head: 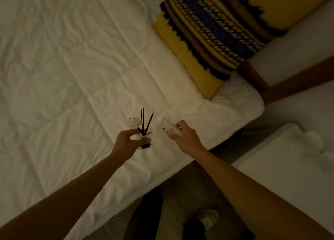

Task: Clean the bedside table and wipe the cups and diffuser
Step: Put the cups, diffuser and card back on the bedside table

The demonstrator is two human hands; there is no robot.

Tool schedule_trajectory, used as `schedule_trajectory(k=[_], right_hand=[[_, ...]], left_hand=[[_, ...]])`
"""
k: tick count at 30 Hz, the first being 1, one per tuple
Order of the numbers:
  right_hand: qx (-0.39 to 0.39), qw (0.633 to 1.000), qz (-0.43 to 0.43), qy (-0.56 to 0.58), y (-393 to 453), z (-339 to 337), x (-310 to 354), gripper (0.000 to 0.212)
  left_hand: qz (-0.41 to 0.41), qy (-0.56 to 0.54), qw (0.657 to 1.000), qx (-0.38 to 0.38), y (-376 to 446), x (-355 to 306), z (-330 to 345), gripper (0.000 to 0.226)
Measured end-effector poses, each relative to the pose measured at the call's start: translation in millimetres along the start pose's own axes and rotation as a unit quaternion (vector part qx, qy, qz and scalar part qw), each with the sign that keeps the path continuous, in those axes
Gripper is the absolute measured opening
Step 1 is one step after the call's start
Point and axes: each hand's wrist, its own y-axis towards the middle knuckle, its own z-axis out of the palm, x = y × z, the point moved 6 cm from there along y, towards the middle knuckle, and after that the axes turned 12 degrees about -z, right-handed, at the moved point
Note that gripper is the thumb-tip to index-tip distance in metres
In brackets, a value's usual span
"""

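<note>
The person stands at the corner of the bed (72, 77), both arms reaching over the white cover. The left hand (126, 144) pinches the diffuser (143, 139) at its small neck, fingers curled around it; the dark reeds (144, 121) point up and away from the fingers, and a white flower (133, 122) sits beside them. The right hand (187, 137) grips a pale cup (167, 127) that lies tilted, its long axis toward the diffuser. Both things are near the bed's corner edge, close together but apart. I think they will be put down there.
</note>
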Motion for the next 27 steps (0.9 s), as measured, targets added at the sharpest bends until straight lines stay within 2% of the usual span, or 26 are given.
schedule_trajectory(k=[6,12,19,24,27], right_hand=[[-0.079,0.995,0.034,0.047,-98.6,-93.0,-80.8,0.031],[-0.161,0.984,0.074,0.025,-218.4,-182.5,-165.2,0.038],[-0.231,0.965,0.126,0.021,-355.9,-250.0,-265.8,0.039],[-0.268,0.944,0.193,0.012,-441.3,-274.4,-340.3,0.038],[-0.29,0.928,0.232,0.007,-477.9,-287.1,-383.0,0.035]], left_hand=[[0.001,0.056,0.996,0.07,-35.4,-39.1,117.9,0.016],[0.059,0.138,0.978,0.146,-98.1,-70.3,263.9,0.032],[0.15,0.273,0.92,0.237,-178.8,-85.0,439.5,0.018],[0.183,0.292,0.899,0.271,-224.5,-76.2,545.6,0.031],[0.201,0.335,0.875,0.285,-239.2,-68.8,598.4,0.029]])
